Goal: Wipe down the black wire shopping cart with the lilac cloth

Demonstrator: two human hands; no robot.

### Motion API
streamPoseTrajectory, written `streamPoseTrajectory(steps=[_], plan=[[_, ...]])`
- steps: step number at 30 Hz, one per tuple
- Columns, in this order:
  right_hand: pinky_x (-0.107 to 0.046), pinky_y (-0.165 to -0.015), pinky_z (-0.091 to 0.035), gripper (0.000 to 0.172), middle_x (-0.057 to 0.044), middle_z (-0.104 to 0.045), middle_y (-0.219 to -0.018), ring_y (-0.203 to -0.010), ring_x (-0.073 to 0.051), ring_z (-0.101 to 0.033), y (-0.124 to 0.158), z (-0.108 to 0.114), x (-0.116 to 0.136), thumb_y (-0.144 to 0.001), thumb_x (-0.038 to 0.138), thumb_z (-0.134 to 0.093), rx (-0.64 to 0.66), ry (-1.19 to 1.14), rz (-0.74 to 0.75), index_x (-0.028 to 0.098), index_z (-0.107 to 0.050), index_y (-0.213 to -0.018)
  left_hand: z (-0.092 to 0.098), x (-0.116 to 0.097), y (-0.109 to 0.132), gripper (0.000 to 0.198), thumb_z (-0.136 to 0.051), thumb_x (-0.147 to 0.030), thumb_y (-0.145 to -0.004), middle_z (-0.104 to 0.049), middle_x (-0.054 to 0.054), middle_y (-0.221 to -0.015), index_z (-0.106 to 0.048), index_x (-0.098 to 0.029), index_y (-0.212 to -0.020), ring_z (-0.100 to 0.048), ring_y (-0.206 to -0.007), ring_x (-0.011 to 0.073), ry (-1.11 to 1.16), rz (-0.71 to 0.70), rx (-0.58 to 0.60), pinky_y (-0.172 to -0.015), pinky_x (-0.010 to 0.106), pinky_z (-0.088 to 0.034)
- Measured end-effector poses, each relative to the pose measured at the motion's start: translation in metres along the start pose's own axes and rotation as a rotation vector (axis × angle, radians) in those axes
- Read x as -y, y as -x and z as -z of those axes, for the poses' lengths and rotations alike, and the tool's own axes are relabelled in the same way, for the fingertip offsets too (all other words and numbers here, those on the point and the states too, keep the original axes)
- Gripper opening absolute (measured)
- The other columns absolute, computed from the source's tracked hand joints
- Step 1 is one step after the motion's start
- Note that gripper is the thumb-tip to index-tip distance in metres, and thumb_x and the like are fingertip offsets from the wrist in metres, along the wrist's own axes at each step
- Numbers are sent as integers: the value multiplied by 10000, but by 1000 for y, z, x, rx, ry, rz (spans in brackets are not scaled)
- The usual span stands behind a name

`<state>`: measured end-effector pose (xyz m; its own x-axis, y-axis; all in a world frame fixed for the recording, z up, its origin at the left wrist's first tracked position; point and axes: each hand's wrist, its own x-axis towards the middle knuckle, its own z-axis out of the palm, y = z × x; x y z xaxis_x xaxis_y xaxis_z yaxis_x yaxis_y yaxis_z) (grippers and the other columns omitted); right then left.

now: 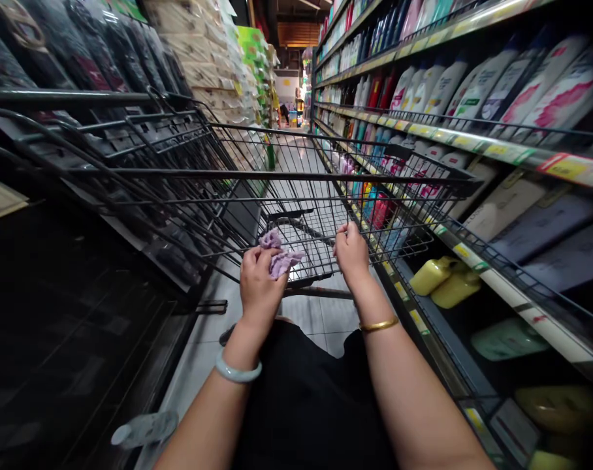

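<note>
A black wire shopping cart (296, 175) stretches across the aisle in front of me. My left hand (261, 282) is closed around a crumpled light purple cloth (283, 262), at the cart's near lower edge. Parts of the cloth stick out above and to the right of the fingers. To the right, my right hand (352, 253) is closed with its fingers curled at the cart's thin wires, apart from the cloth. Its fingertips are partly hidden, but the hand appears to grip a wire. A pale bangle (238, 371) circles the left wrist and a gold bangle (381, 325) the right.
Shelves (502, 147) with shampoo bottles (565, 88) line the right side close to the cart. Yellow bottles (431, 277) lie lower down. Packaged goods (100, 59) hang on the left. A clear plastic bottle (147, 429) lies at lower left. Tiled floor (320, 314) shows beneath the cart.
</note>
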<state>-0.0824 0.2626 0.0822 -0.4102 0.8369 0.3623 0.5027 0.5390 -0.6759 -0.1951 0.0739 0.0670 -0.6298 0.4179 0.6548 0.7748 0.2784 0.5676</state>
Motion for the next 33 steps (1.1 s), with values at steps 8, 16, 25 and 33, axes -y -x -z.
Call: streamPoseTrajectory(steps=[8,16,25,33], plan=[[-301,-698,-371,267,-27,-668,-710,-705,-230,-623,1,1,4,-971,277,-386,4,-75,-82,222,-607,-1109,27,-5,-33,323,-711,-223,-821,-574,93,-1184,-718,-199,-1143,-556,-1210,245,20,-79,-289,-1122,378,-449],[-318,-737,-409,280,-37,-680,-718,-744,-250,-651,1,0,1,-966,262,-381,12,-72,-64,227,-608,-1127,9,15,-5,316,-690,-220,-793,-600,96,-1167,-734,-199,-1105,-598,-1158,239,2,-38,-136,-1074,361,-483],[-317,-742,-406,282,-29,-668,-709,-734,-242,-644,0,-1,-1,-987,300,-379,19,-65,-57,221,-605,-1136,27,26,-20,364,-703,-285,-783,-603,122,-1205,-726,-179,-1131,-593,-1174,270,-108,-71,-197,-1099,412,-466],[-311,-726,-396,277,-39,-693,-743,-722,-233,-645,1,-1,-1,-991,309,-380,18,-89,-68,221,-600,-1134,50,31,-22,324,-712,-330,-823,-600,133,-1219,-725,-178,-1108,-607,-1178,252,-98,-80,-390,-1112,402,-478]])
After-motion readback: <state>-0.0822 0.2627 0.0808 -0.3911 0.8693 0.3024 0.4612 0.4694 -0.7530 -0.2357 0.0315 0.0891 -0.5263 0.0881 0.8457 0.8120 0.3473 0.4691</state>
